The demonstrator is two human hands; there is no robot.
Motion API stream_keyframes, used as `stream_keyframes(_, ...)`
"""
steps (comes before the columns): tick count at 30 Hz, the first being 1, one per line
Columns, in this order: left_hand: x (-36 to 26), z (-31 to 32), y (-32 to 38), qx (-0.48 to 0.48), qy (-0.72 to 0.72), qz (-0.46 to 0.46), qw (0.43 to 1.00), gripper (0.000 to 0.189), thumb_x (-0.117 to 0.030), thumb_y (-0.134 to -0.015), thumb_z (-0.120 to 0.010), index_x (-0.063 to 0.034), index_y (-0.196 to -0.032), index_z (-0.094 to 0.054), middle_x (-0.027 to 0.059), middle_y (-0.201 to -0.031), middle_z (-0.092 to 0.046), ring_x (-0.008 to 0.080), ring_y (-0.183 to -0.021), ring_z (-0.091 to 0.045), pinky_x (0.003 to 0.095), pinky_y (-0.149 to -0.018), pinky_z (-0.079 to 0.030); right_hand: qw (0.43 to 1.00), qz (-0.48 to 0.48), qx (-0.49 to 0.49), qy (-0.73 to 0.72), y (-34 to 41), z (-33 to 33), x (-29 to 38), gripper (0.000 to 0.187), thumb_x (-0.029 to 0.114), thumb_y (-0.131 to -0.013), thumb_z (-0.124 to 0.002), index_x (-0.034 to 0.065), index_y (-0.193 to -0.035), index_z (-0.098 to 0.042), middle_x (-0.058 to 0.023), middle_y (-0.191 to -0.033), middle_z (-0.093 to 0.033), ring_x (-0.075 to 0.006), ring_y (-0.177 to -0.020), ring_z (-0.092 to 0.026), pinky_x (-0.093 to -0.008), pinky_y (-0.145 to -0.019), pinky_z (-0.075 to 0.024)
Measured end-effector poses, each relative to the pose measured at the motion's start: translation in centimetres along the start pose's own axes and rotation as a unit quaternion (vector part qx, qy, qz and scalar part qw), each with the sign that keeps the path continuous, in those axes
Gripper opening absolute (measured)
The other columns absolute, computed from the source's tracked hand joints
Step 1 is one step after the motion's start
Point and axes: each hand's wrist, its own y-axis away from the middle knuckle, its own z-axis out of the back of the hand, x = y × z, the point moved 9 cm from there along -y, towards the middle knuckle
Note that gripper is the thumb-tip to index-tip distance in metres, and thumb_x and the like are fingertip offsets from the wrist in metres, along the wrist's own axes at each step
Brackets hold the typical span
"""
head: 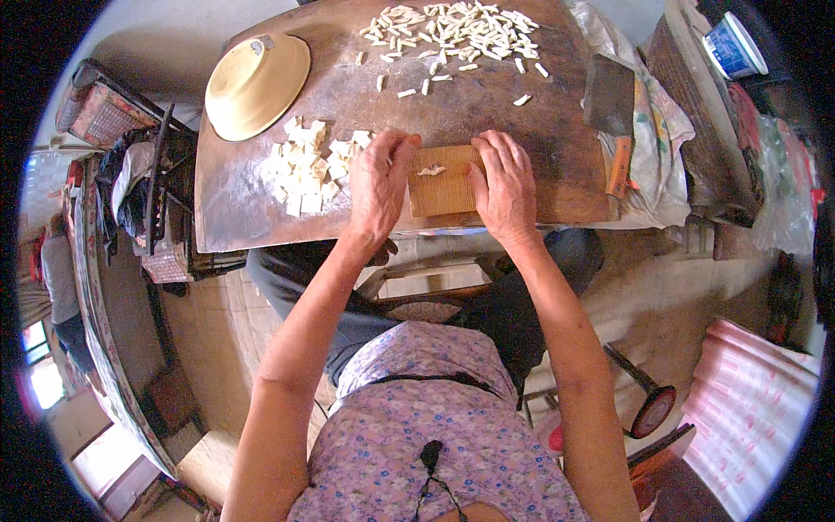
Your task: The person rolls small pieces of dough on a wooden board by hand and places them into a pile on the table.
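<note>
A ridged wooden board [447, 196] lies at the near edge of a wooden work board, with a small piece of dough [430, 171] on its grooves. My left hand [385, 183] is at the ridged board's left edge, fingers curled; whether it pinches anything is hidden. My right hand [505, 183] rests at the right edge, its thumb on the grooved face. Left of my left hand lies a floury pile of small flat dough squares [303, 163]. Many short rolled dough pieces [476, 29] are scattered along the far side.
An enamel-like yellowish basin [258, 88] lies tilted at the far left of the wooden work board [261, 222]. A cleaver [610, 98] with a wooden handle lies at the right, beside crumpled cloth [659, 137]. A blue and white tub [734, 49] stands beyond.
</note>
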Motion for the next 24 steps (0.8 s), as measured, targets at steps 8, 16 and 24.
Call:
stream_keyframes(8,0.7,-4.1,-0.3,0.206,-0.061,-0.003,0.977,0.022,-0.018,-0.093,-0.064,-0.0021,-0.107,-0.067,0.0118,-0.088,-0.069,0.0165,-0.079,-0.065,0.0317,-0.070,-0.052,1.000,-0.004,-0.002,-0.012,-0.1,0.1,0.2,0.034,0.018,-0.092,-0.059,-0.0008,-0.120,-0.057,-0.0185,-0.128,-0.055,-0.0383,-0.124,-0.047,-0.0485,-0.107,-0.0353)
stream_keyframes(16,1.7,4.0,-5.9,0.041,-0.074,-0.041,0.996,0.015,-0.012,-0.086,-0.066,-0.0061,-0.100,-0.071,0.0112,-0.098,-0.067,0.0244,-0.098,-0.064,0.0364,-0.083,-0.052,1.000,-0.002,-0.012,-0.006,0.1,0.1,0.1,0.037,0.015,-0.090,-0.060,0.0014,-0.124,-0.055,-0.0163,-0.129,-0.054,-0.0366,-0.124,-0.048,-0.0474,-0.106,-0.0364)
stream_keyframes(24,2.7,4.5,-3.7,0.071,-0.233,-0.144,0.959,0.013,-0.007,-0.080,-0.066,-0.0067,-0.092,-0.068,0.0105,-0.097,-0.064,0.0304,-0.096,-0.061,0.0404,-0.085,-0.048,1.000,0.002,0.001,-0.006,0.0,-0.1,0.2,0.037,0.018,-0.089,-0.061,0.0006,-0.121,-0.054,-0.0173,-0.129,-0.053,-0.0370,-0.125,-0.047,-0.0489,-0.108,-0.0351)
